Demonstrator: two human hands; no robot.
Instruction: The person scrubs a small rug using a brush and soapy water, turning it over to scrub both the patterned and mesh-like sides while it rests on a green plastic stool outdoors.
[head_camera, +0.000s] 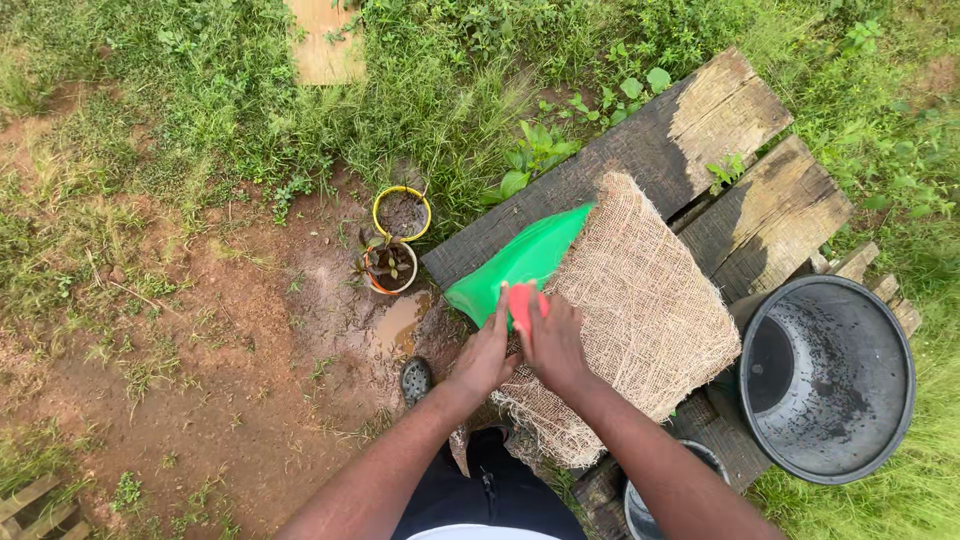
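A piece of coarse burlap (640, 310) lies across dark wooden planks (650, 150). From under its left edge sticks a bright green plastic sheet (520, 262). My left hand (485, 355) rests at the burlap's near left edge, fingers pointing up against the green sheet. Beside it, my right hand (555, 345) grips a small red object (521, 305) at the burlap's edge; what the object is cannot be told.
A large black tub (830, 375) stands at the right beside the planks. Two small pots, one yellow-rimmed (402, 212) and one orange-rimmed with a seedling (390, 267), sit on muddy ground with a puddle (398, 325). Grass surrounds the area. My boot (416, 379) stands in the mud.
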